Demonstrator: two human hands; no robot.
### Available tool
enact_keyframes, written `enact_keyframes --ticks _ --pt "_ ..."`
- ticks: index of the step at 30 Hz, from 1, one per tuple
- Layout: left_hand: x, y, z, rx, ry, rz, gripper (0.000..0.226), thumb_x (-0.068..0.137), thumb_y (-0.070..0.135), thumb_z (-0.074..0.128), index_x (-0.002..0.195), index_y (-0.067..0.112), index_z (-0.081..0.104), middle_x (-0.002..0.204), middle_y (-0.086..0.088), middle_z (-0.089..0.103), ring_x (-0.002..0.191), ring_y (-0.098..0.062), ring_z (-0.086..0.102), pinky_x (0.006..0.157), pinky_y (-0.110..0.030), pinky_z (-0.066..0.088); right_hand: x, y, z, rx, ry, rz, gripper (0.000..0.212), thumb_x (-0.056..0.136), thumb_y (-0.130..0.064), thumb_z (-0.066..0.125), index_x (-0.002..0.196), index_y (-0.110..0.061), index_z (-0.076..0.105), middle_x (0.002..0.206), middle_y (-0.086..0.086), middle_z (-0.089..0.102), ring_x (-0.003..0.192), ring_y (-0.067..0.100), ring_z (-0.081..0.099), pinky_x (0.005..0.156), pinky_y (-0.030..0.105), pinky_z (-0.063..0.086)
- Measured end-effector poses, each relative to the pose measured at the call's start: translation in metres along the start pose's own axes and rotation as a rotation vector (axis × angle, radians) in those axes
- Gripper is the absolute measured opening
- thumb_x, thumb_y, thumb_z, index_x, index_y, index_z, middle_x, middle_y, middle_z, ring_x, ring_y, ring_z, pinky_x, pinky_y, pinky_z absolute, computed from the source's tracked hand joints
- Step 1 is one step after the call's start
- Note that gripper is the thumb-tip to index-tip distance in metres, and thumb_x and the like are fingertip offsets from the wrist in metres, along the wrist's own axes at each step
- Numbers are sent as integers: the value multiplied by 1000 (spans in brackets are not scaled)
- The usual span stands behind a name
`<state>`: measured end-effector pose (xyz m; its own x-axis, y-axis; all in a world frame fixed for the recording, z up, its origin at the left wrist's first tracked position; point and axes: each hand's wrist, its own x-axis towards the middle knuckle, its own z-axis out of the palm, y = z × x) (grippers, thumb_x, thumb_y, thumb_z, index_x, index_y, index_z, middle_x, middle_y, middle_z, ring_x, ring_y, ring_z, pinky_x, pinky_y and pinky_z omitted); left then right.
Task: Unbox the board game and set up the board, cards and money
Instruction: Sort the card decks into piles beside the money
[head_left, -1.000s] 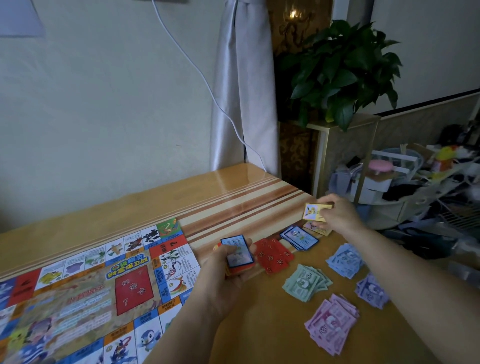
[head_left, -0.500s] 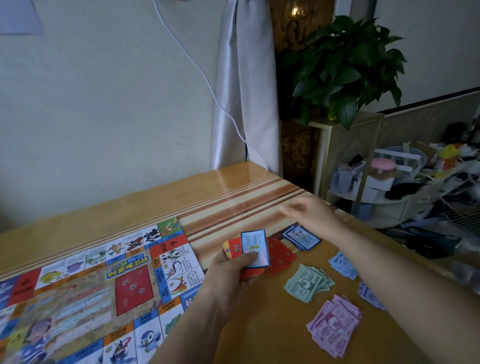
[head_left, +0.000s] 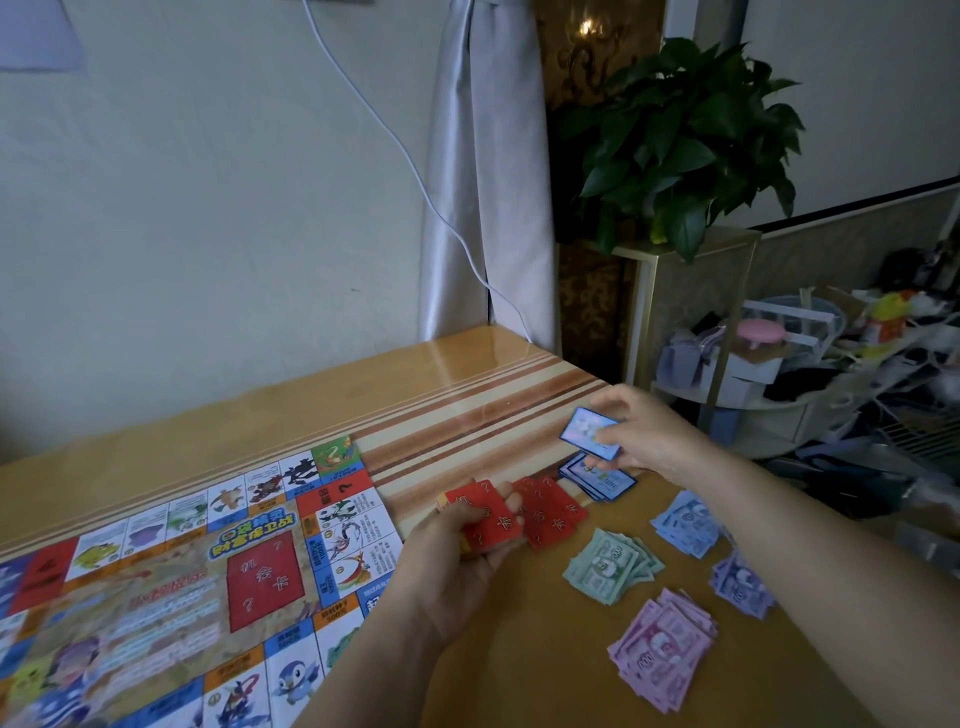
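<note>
right grip (head_left: 649, 434) pinches a blue card (head_left: 589, 434); lower it squarely onto the blue pile (head_left: 597, 480) just beneath. left grip (head_left: 457, 561) clasps the red deck (head_left: 485, 517); keep it level.

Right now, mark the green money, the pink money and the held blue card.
green money (head_left: 609, 567), head view, top note's middle.
pink money (head_left: 662, 649), head view, top note's middle.
blue card (head_left: 582, 430), head view, card face.

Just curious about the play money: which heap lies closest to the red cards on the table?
The green heap, right beside the red cards lying on the table. The blue heap, purple heap and pink heap lie farther off.
</note>
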<state>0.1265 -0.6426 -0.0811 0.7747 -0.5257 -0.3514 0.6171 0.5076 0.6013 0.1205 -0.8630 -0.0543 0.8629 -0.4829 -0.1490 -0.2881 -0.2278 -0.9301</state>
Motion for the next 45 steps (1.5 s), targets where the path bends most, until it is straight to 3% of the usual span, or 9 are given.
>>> enact_keyframes --ticks 5,11,15,17,20,23,29,39,45 --pt "1 -3 -5 21 2 8 28 96 -4 37 119 5 50 108 -27 67 89 -32 68 85 -50 52 13 33 3 -378 273 -95 12 86 -10 64 96 -11 58 100 13 65 78 22 62 62 30 52" --pt "-1 0 -7 -7 -11 10 32 96 -5 37 124 3 49 110 -30 65 87 -33 67 58 -41 59 9 42 10 -659 196 -75 15 86 -23 65 97 -26 56 98 3 68 89 24 63 76 38 54" --pt "-3 0 -8 42 -31 31 32 95 -7 40 122 5 51 109 -27 66 91 -32 67 68 -44 59 0 34 10 -1042 320 -130 35 80 -43 68 111 -28 59 118 1 59 114 23 50 92 35 37" --pt "-3 -1 -8 136 -17 54 27 93 -7 45 116 4 54 99 -22 71 85 -28 69 70 -39 59 -7 22 14 -851 297 -259 41 80 -45 69 115 -24 60 123 0 57 114 20 52 93 34 42" --pt "-3 -6 -6 260 10 94 22 88 -8 53 105 5 58 87 -16 72 74 -23 70 59 -30 60 -30 -4 31 -436 -94 -257 37 82 -53 64 105 -25 65 104 -9 66 96 9 61 79 25 46" --pt "-6 -8 -4 334 -7 121 22 86 -4 58 106 7 59 82 -12 73 70 -20 71 54 -26 56 -42 -11 50 -405 -340 -196 40 72 -55 73 89 -18 71 84 -3 73 81 13 68 78 33 55" --pt "-9 -4 -9 288 7 119 18 90 -4 52 105 3 57 83 -15 72 71 -22 71 56 -28 58 -39 -7 50 -321 -360 -146 21 84 -36 70 88 -16 72 86 0 75 83 13 69 73 24 52" --pt "-10 -3 -11 334 31 180 16 89 -4 55 100 7 59 81 -11 74 72 -21 72 65 -31 60 -38 -3 42 -18 -387 -12 22 90 -21 62 107 -7 64 101 11 72 98 20 67 91 37 54" --pt "-4 4 -17 274 128 186 14 90 -4 55 101 4 61 80 -14 73 67 -22 72 52 -28 58 -20 -4 27 -370 -165 -186 28 84 -25 71 110 -20 61 113 3 64 101 15 61 84 29 53"
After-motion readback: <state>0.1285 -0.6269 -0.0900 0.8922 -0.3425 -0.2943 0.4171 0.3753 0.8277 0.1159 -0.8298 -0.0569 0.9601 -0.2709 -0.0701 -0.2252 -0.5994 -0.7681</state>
